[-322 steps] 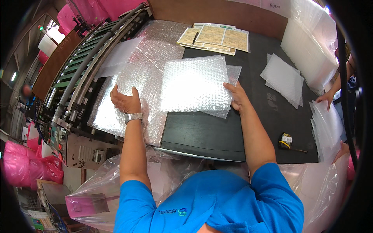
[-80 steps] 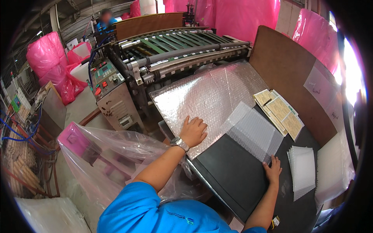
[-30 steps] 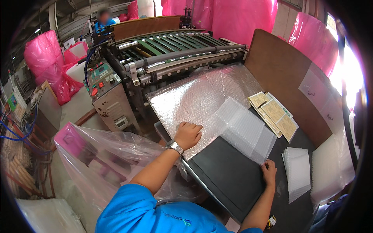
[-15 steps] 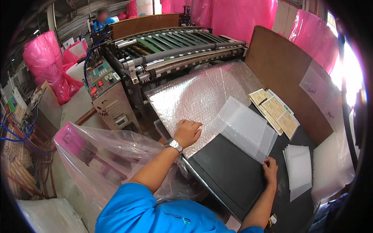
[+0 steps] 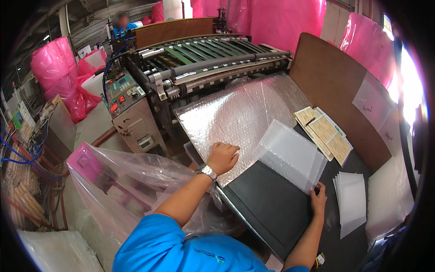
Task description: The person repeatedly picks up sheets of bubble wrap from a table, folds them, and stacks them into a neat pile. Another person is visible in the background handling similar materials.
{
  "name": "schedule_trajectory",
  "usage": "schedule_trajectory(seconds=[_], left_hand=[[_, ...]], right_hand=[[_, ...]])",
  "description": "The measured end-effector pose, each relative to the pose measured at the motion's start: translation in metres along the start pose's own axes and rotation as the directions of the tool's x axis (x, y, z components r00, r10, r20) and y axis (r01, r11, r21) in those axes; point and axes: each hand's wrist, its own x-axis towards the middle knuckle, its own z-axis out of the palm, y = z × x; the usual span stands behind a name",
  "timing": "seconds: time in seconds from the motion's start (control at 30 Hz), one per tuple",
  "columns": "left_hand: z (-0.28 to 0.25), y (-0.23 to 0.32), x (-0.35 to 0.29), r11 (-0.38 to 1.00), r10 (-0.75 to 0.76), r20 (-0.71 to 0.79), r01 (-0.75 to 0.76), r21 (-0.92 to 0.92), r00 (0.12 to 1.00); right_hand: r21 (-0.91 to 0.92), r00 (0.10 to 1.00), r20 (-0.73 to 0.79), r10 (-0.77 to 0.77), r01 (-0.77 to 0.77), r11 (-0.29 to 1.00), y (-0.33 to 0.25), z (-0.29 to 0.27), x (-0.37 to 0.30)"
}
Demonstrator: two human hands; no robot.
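My left hand [image 5: 223,158] rests on a large sheet of clear bubble wrap [image 5: 215,115], palm down with its fingers loosely bent and slightly apart; nothing shows in it. A wristwatch is on that wrist. To the right, my right hand [image 5: 319,198] pinches the near corner of a small stack of bubble-wrap pouches [image 5: 292,156]. The pouches lie across the right edge of the big sheet and a black mat [image 5: 269,204] on the table. Part of my right fingertips is hidden behind the pouch corner.
Yellow printed forms [image 5: 324,133] with a pen lie beyond the pouches. Another pouch stack [image 5: 351,204] sits at the right, below a brown board [image 5: 337,86]. A roller machine [image 5: 199,59] and its control box [image 5: 133,109] stand ahead; clear plastic film [image 5: 149,190] hangs left. A person [image 5: 121,25] is behind the machine.
The whole view has shifted slightly right and down. Both hands keep nearly the same places on the bubble wrap and the pouch corner.
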Motion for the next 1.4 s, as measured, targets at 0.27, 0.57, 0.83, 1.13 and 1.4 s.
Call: schedule_trajectory(seconds=[0.27,0.57,0.83,1.13,1.4], left_hand=[[0.001,-0.002,-0.001,1.0,0.015,-0.007,-0.015,0.017,1.0],[0.001,-0.002,0.0,1.0,0.021,-0.009,-0.021,0.017,1.0],[0.0,-0.001,0.0,1.0,0.023,-0.017,-0.023,0.017,1.0],[0.0,-0.002,0.0,1.0,0.018,0.001,-0.018,0.019,1.0],[0.001,-0.002,-0.001,1.0,0.009,-0.005,-0.009,0.01,1.0]], right_hand=[[-0.237,0.998,0.048,0.042,-0.03,0.971,-0.014,0.004,-0.006],[-0.193,0.996,0.077,0.043,-0.027,0.981,-0.02,-0.002,-0.008],[-0.133,0.999,0.014,0.044,-0.042,0.99,-0.016,0.002,-0.006],[-0.074,0.998,0.048,0.049,-0.046,0.996,-0.02,0.0,-0.007],[0.886,0.992,0.106,0.073,-0.128,0.445,-0.011,0.006,0.004]])
